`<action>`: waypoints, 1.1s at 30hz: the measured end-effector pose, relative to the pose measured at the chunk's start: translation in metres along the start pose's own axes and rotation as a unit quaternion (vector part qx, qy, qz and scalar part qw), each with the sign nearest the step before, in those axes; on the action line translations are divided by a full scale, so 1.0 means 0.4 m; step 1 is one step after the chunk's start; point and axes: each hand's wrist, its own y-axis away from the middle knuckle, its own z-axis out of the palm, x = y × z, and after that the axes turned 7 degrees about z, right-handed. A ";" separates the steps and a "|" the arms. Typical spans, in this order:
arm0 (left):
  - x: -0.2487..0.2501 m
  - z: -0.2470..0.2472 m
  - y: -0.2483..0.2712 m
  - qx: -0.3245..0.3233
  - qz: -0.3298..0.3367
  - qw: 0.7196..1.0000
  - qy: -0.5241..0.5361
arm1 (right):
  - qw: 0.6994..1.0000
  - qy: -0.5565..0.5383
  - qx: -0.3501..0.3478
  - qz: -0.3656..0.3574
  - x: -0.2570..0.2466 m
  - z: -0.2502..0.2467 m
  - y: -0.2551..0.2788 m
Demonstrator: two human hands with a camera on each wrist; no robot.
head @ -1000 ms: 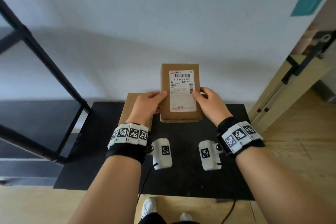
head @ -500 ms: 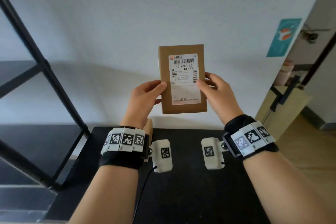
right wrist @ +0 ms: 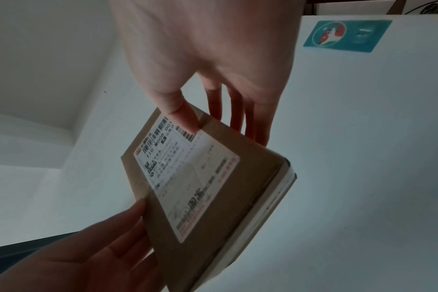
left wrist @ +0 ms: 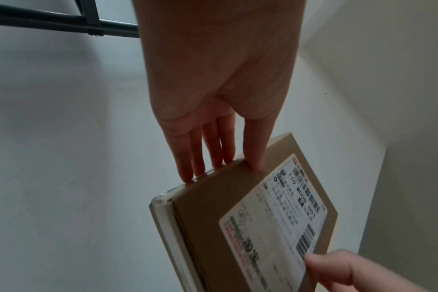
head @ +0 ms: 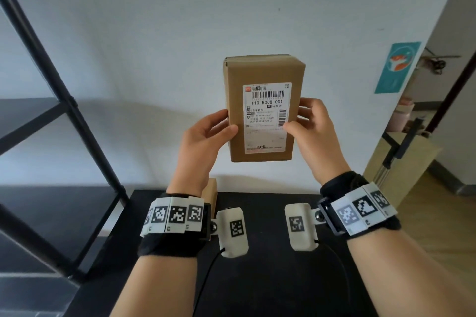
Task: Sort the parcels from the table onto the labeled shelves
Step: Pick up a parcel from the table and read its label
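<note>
A flat brown cardboard parcel (head: 262, 77) with a white shipping label reading "110 M008 001" is held upright in the air above the black table (head: 270, 285), in front of the white wall. My left hand (head: 206, 136) pinches its left edge, thumb on the front and fingers behind. On the opposite edge my right hand (head: 311, 126) holds it the same way, thumb on the label. The left wrist view shows the parcel (left wrist: 250, 217) and the right wrist view shows the parcel (right wrist: 213, 177) from below. A second brown parcel (head: 210, 192) stands on the table, mostly hidden behind my left wrist.
A black metal shelving unit (head: 64, 100) with dark shelf boards stands to the left. A doorway with a wooden panel (head: 401, 170) and a black stand is at the right. A teal poster (head: 396, 67) hangs on the wall.
Both hands have lifted the parcel from just above the table up in front of the wall. My view has tilted upward with it.
</note>
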 end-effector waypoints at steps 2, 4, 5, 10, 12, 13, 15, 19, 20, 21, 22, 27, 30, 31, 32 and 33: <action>0.002 0.000 0.001 -0.003 0.004 1.000 0.003 | 1.000 -0.002 -0.001 -0.003 -0.001 -0.002 0.001; 0.004 -0.001 -0.001 -0.003 0.008 1.000 0.004 | 1.000 -0.002 -0.002 -0.006 -0.003 -0.002 0.002; 0.006 -0.001 -0.001 -0.002 0.010 1.000 0.003 | 1.000 -0.002 -0.002 -0.007 -0.004 -0.001 0.001; 0.013 0.000 0.000 -0.006 0.011 1.000 -0.006 | 1.000 -0.001 0.006 -0.008 -0.010 0.005 0.001; 0.017 0.000 -0.001 -0.002 0.012 1.000 -0.011 | 1.000 0.001 0.007 -0.006 -0.014 0.006 0.001; 0.019 0.001 -0.001 0.001 0.012 1.000 -0.013 | 1.000 0.004 0.006 -0.004 -0.015 0.007 0.002; 0.022 0.003 0.000 0.012 0.011 1.000 -0.015 | 1.000 0.008 0.006 0.001 -0.017 0.009 0.004; 0.019 0.009 0.001 0.040 0.005 0.999 -0.022 | 1.000 0.011 0.011 0.010 -0.021 0.011 0.010; 0.018 0.010 0.001 0.046 0.002 0.999 -0.023 | 1.000 0.012 0.012 0.012 -0.022 0.011 0.010; 0.017 0.012 0.001 0.052 -0.001 0.998 -0.024 | 1.000 0.014 0.013 0.014 -0.022 0.011 0.011; 0.017 0.013 0.001 0.057 -0.005 0.998 -0.024 | 1.000 0.017 0.015 0.016 -0.021 0.011 0.010; 0.021 0.018 0.003 0.066 -0.010 0.997 -0.029 | 0.999 0.027 0.022 0.032 -0.016 0.012 0.008; 0.019 0.016 0.003 0.066 -0.008 0.997 -0.041 | 0.999 0.032 0.023 0.037 -0.014 0.012 0.008; 0.018 0.016 0.003 0.066 -0.006 0.997 -0.046 | 0.998 0.034 0.022 0.040 -0.012 0.012 0.009; 0.016 0.015 0.003 0.065 -0.005 0.997 -0.049 | 0.998 0.035 0.021 0.043 -0.011 0.011 0.009; 0.015 0.014 0.003 0.063 -0.004 0.997 -0.052 | 0.998 0.037 0.020 0.046 -0.009 0.011 0.010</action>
